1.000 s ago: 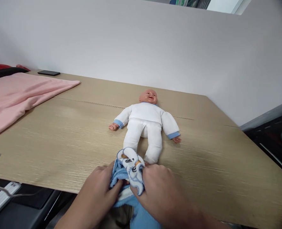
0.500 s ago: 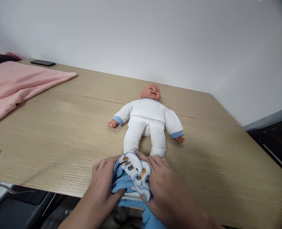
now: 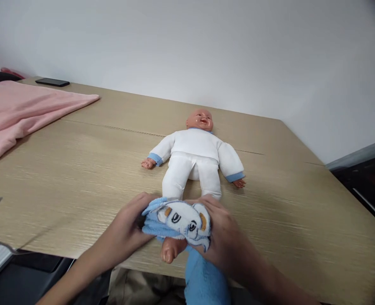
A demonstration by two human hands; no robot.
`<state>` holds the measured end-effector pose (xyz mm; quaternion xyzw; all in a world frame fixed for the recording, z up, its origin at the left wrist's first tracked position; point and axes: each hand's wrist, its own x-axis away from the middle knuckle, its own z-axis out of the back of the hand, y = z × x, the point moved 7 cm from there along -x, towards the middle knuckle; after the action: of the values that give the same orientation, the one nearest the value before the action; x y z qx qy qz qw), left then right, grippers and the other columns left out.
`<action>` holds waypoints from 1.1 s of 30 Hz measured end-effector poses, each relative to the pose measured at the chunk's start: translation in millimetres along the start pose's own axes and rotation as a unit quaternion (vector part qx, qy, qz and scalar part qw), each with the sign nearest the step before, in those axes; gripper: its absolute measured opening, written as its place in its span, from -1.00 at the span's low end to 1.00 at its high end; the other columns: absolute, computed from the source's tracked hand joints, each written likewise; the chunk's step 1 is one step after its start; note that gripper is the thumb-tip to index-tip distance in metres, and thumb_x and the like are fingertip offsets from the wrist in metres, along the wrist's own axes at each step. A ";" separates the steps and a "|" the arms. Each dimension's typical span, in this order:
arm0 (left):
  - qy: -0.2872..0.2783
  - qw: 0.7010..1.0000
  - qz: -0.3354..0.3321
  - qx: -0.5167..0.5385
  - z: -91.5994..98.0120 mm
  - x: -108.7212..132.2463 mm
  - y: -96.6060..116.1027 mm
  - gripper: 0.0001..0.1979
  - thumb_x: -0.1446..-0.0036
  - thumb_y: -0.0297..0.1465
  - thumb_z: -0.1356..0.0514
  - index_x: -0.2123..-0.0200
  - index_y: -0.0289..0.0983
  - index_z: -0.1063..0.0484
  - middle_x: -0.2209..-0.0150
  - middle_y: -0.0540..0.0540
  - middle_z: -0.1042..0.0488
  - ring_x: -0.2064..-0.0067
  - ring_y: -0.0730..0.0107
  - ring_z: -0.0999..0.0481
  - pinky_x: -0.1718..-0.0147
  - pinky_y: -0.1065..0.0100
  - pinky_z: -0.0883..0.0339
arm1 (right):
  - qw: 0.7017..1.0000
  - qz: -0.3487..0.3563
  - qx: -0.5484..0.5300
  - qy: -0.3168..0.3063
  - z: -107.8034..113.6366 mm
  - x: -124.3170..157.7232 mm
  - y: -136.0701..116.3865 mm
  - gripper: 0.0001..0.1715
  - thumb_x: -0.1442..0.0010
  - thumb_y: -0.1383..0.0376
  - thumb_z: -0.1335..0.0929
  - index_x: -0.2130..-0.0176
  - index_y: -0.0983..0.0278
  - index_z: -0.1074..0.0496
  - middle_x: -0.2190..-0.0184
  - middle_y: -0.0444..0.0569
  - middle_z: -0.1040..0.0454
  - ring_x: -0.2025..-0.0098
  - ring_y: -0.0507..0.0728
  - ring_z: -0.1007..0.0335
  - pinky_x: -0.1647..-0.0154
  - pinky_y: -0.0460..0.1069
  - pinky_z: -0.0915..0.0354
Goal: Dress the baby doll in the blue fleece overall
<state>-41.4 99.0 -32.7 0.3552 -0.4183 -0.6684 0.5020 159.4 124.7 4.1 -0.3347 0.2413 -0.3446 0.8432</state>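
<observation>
A baby doll (image 3: 196,154) in a white suit with blue cuffs lies on its back on the wooden table (image 3: 79,169), head toward the wall. My left hand (image 3: 125,231) and my right hand (image 3: 222,233) both grip a bunched blue garment (image 3: 177,220) with a white cartoon-face patch, held around the doll's lower legs near the table's front edge. One bare doll foot (image 3: 170,252) sticks out below the bunched cloth. More blue cloth (image 3: 203,281) hangs down past the table edge.
A pink cloth (image 3: 22,112) is spread over the table's far left. A black phone (image 3: 52,82) lies by the wall behind it. A white wall runs along the table's back. Dark furniture (image 3: 368,186) stands at the right.
Both hands have pushed the bunched blue garment forward onto the doll's legs. A bare doll foot now shows through beneath the cloth. The patch has turned face up.
</observation>
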 end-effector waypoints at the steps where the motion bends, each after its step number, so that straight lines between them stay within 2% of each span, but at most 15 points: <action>1: -0.016 0.999 -0.017 -0.029 4.0 -5.7 4.1 -0.88 -0.41 -0.30 -0.34 0.09 -0.20 -0.52 0.13 -0.06 -0.55 0.06 0.21 -0.54 0.06 0.31 -0.39 | 1.000 0.012 0.010 0.006 4.4 -3.0 0.0 -0.53 -0.16 0.51 -0.45 -0.06 0.22 -0.51 -0.05 0.04 -0.62 -0.11 0.26 -0.51 -0.15 0.15 -0.46; 3: -0.061 0.994 -0.056 -0.068 8.8 -16.9 12.1 -0.83 -0.37 -0.32 -0.39 0.26 -0.21 -0.50 0.21 -0.03 -0.52 0.10 0.23 -0.49 0.10 0.34 -0.35 | 0.999 0.039 0.026 0.010 12.2 -9.9 1.0 -0.60 -0.17 0.47 -0.48 -0.01 0.23 -0.51 -0.05 0.06 -0.61 -0.09 0.26 -0.52 -0.14 0.14 -0.44; 6: -0.136 0.983 -0.103 -0.062 10.1 -32.8 20.1 -0.79 -0.34 -0.33 -0.43 0.35 -0.21 -0.54 0.20 -0.03 -0.55 0.10 0.23 -0.50 0.07 0.34 -0.35 | 0.997 0.065 0.025 -0.033 17.5 -22.3 6.9 -0.75 -0.20 0.44 -0.48 0.10 0.25 -0.54 0.08 0.03 -0.64 0.05 0.21 -0.55 -0.04 0.09 -0.43; 9: -0.189 0.973 -0.124 -0.036 8.3 -46.8 22.2 -0.80 -0.32 -0.26 -0.46 0.32 -0.21 -0.63 0.20 -0.04 -0.59 0.08 0.21 -0.54 -0.01 0.30 -0.39 | 0.993 0.057 -0.005 -0.102 20.0 -34.4 17.0 -0.86 -0.19 0.41 -0.51 0.21 0.27 -0.54 0.18 -0.05 -0.63 0.19 0.13 -0.54 0.13 0.00 -0.41; 12: -0.210 0.973 -0.100 -0.005 7.6 -55.9 14.6 -0.82 -0.23 -0.24 -0.54 0.20 -0.20 -0.71 0.05 -0.10 -0.67 -0.07 0.12 -0.59 -0.19 0.20 -0.41 | 0.986 0.047 -0.033 -0.159 24.6 -43.5 22.6 -0.74 -0.21 0.36 -0.54 0.08 0.28 -0.57 0.14 -0.08 -0.66 0.17 0.12 -0.58 0.14 -0.03 -0.43; 16: -0.183 0.981 -0.037 0.051 15.2 -56.2 -6.7 -0.55 -0.09 -0.20 -0.61 -0.02 -0.19 -0.71 -0.10 -0.16 -0.69 -0.18 0.01 -0.61 -0.28 0.07 -0.43 | 0.975 0.041 -0.051 -0.211 30.0 -44.3 18.1 -0.36 -0.21 0.15 -0.64 -0.19 0.28 -0.54 -0.11 0.01 -0.68 -0.10 0.22 -0.62 -0.14 0.03 -0.45; 18: -0.151 0.985 -0.008 0.086 22.9 -53.3 -17.6 -0.30 0.01 -0.21 -0.66 -0.21 -0.16 -0.62 -0.19 -0.18 -0.65 -0.23 -0.02 -0.58 -0.27 0.07 -0.44 | 0.980 0.030 -0.032 -0.192 35.9 -38.8 14.5 -0.35 -0.25 0.10 -0.63 -0.21 0.29 -0.52 -0.13 0.04 -0.66 -0.12 0.23 -0.59 -0.16 0.05 -0.44; 19: -0.136 0.985 0.003 0.102 27.0 -51.8 -21.9 -0.25 0.02 -0.22 -0.66 -0.24 -0.16 -0.58 -0.18 -0.18 -0.65 -0.22 -0.01 -0.57 -0.22 0.09 -0.47 | 0.984 0.015 -0.011 -0.176 39.6 -34.3 14.2 -0.39 -0.28 0.06 -0.60 -0.18 0.29 -0.53 -0.09 0.04 -0.66 -0.07 0.22 -0.58 -0.12 0.05 -0.44; 20: -0.120 0.986 0.008 0.117 31.3 -50.8 -24.9 -0.31 -0.02 -0.21 -0.64 -0.20 -0.18 -0.58 -0.10 -0.15 -0.65 -0.14 0.05 -0.59 -0.15 0.15 -0.50 | 0.987 -0.006 0.010 -0.160 43.4 -28.5 14.9 -0.43 -0.31 0.02 -0.58 -0.14 0.28 -0.53 -0.03 0.02 -0.65 0.00 0.21 -0.56 -0.05 0.04 -0.43; 22: -0.086 0.986 0.006 0.144 40.4 -50.4 -27.2 -0.61 -0.18 -0.17 -0.54 0.05 -0.21 -0.57 0.14 -0.05 -0.59 0.08 0.23 -0.56 0.06 0.28 -0.50 | 0.989 -0.053 0.028 -0.136 51.2 -14.1 18.1 -0.51 -0.35 -0.03 -0.54 -0.05 0.25 -0.53 0.12 -0.06 -0.61 0.14 0.15 -0.50 0.09 0.01 -0.40; 23: -0.071 0.985 0.004 0.154 44.4 -50.9 -27.1 -0.68 -0.27 -0.15 -0.48 0.16 -0.21 -0.51 0.23 0.00 -0.51 0.18 0.31 -0.50 0.14 0.33 -0.46 | 0.989 -0.072 0.021 -0.129 54.8 -6.4 19.9 -0.55 -0.38 -0.04 -0.52 -0.02 0.23 -0.53 0.16 -0.09 -0.58 0.17 0.13 -0.47 0.13 -0.01 -0.38; 26: -0.065 0.987 0.003 0.147 48.2 -52.8 -24.8 -0.64 -0.39 -0.08 -0.36 0.27 -0.20 -0.38 0.29 0.03 -0.42 0.25 0.36 -0.43 0.20 0.35 -0.40 | 0.988 -0.090 -0.039 -0.118 63.3 13.4 24.6 -0.59 -0.39 -0.05 -0.50 0.00 0.18 -0.53 0.16 -0.12 -0.54 0.12 0.13 -0.46 0.07 -0.02 -0.41; 28: -0.084 0.991 -0.005 0.100 45.0 -52.7 -19.9 -0.67 -0.41 -0.06 -0.33 0.19 -0.20 -0.44 0.21 -0.03 -0.46 0.15 0.27 -0.48 0.10 0.29 -0.44 | 0.986 -0.090 -0.096 -0.107 67.1 22.2 29.2 -0.57 -0.37 -0.05 -0.52 -0.01 0.18 -0.52 0.14 -0.11 -0.51 0.07 0.14 -0.46 -0.03 0.01 -0.43; 30: -0.083 0.995 -0.034 0.032 42.2 -51.8 -9.6 -0.68 -0.41 -0.08 -0.33 -0.01 -0.18 -0.50 0.01 -0.12 -0.52 -0.07 0.13 -0.50 -0.13 0.17 -0.43 | 0.979 -0.092 -0.155 -0.094 68.4 27.3 35.2 -0.54 -0.38 -0.03 -0.51 -0.06 0.19 -0.47 0.10 -0.08 -0.49 0.02 0.15 -0.46 -0.09 0.04 -0.45; 33: -0.046 0.994 -0.092 -0.046 38.1 -52.8 19.7 -0.36 -0.33 -0.07 -0.42 -0.37 -0.07 -0.37 -0.35 -0.20 -0.39 -0.37 -0.04 -0.34 -0.41 0.03 -0.21 | 0.974 -0.092 -0.198 -0.067 66.8 27.1 42.6 -0.62 -0.46 0.02 -0.46 -0.07 0.19 -0.41 0.10 -0.08 -0.45 0.02 0.12 -0.44 -0.10 0.02 -0.45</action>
<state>-55.3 155.0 3.4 0.3375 -0.3749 -0.7463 0.4343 237.4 154.0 12.2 -0.5382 0.2157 -0.3426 0.7392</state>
